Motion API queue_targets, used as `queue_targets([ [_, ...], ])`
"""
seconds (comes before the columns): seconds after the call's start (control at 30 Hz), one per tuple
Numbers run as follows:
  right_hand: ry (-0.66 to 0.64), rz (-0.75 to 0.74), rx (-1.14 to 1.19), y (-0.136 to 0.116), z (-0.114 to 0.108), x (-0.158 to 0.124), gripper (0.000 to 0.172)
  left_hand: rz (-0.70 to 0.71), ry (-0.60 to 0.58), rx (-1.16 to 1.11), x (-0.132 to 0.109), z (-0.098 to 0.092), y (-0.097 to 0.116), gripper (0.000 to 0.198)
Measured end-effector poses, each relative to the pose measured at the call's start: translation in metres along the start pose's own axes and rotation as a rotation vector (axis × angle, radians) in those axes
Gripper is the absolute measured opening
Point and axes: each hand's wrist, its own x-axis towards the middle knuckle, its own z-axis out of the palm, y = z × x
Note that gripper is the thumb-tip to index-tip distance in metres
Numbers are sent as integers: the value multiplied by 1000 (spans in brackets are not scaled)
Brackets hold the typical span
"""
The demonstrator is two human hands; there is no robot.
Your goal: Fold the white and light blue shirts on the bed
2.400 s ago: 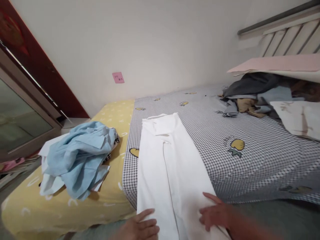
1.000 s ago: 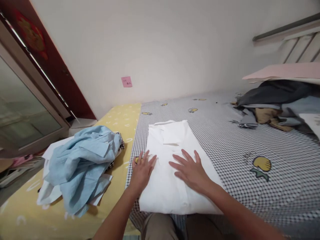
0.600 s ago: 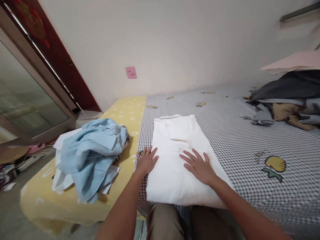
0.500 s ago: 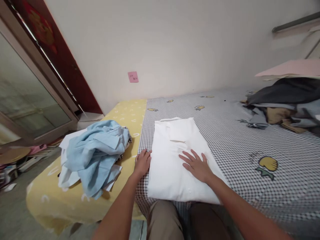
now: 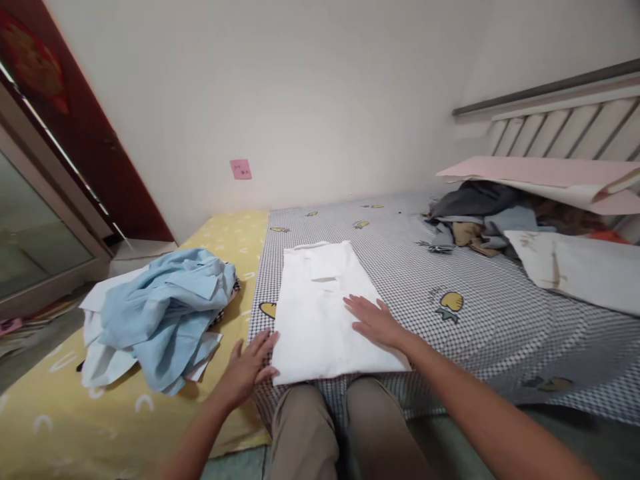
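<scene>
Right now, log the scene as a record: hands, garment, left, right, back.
left_hand: left hand open, fingertips at the white garment's left edge; contact unclear
right_hand: right hand open, resting on the garment's right part
garment: white, folded, lying flat on the checked cover
left_side: rumpled light blue garment heaped with white cloth on the yellow cover
right_side: pile of clothes, gray and brown, under a pink sheet
back: pink note on the wall; writing too small to read
</scene>
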Motion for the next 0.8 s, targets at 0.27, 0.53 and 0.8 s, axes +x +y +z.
queue_targets([
  [0.27,266,-126,-158,55,38,-128,97,150,336,327,-39,21,-42,92],
  [0.53,440,-117,-296,76,71,-104,98,106,310,331,-7,22,27,84],
  [0.8,372,-44,-152,86,63,-85,60,88,127,223,12,22,20,85],
])
